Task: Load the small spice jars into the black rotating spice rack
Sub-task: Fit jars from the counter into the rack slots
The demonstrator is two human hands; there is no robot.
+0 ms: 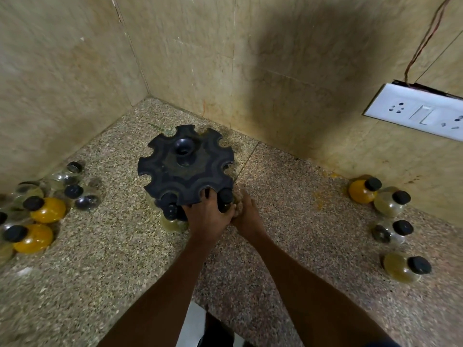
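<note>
The black rotating spice rack stands on the speckled stone counter near the wall corner. My left hand grips the rack's near edge, fingers hooked into a notch. My right hand holds a small spice jar with a black cap against a notch at the front right of the rack; the jar's body is mostly hidden by both hands. Another capped jar sits low at the rack's front left. Loose jars lie in a cluster at the left and in a row at the right.
Beige tiled walls close in the corner behind and left of the rack. A white socket plate with thin wires above it hangs on the right wall. Yellow powder marks the counter near the right jars.
</note>
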